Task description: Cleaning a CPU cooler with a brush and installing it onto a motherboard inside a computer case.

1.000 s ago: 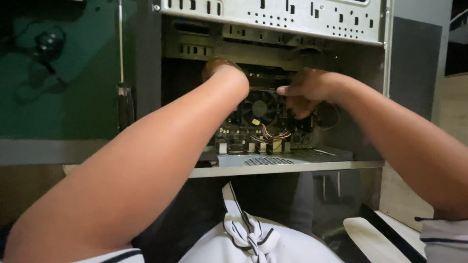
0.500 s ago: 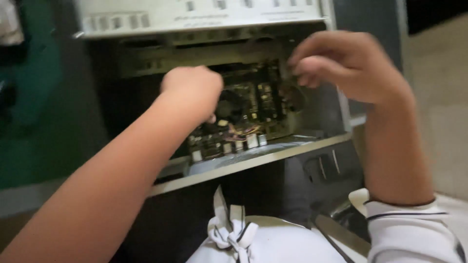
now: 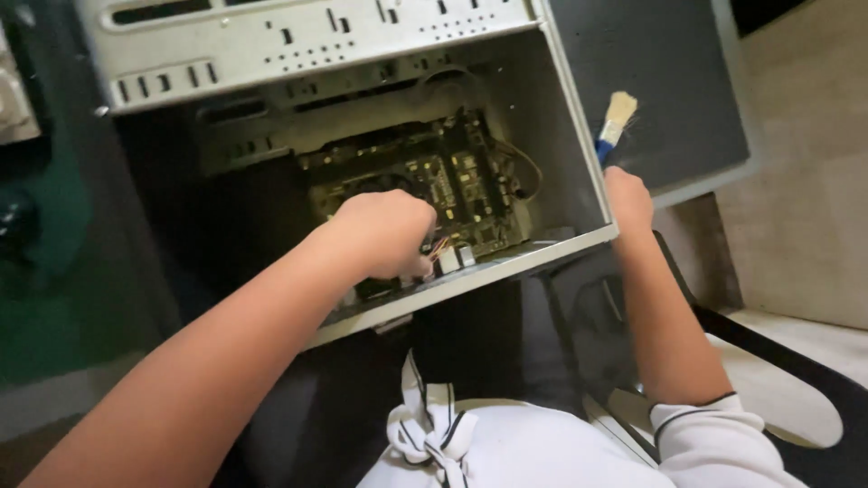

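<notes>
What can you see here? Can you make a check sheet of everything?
Surface: grey metal computer case, side open, lying across a dark chair.
Job's things: green circuit board inside the case; small brush with a blue handle and pale bristles.
Clutter: nothing seen.
Hands: left hand is inside the case at the board's lower edge; right hand holds the brush outside the case.
Cables: thin coloured wires beside the left hand; a dark cable loops by the board.
Surroundings: beige floor.

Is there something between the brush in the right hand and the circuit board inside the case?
Yes. The brush in the right hand is outside the case, and the case's side wall stands between it and the board. The left hand is already inside, over the board.
</notes>
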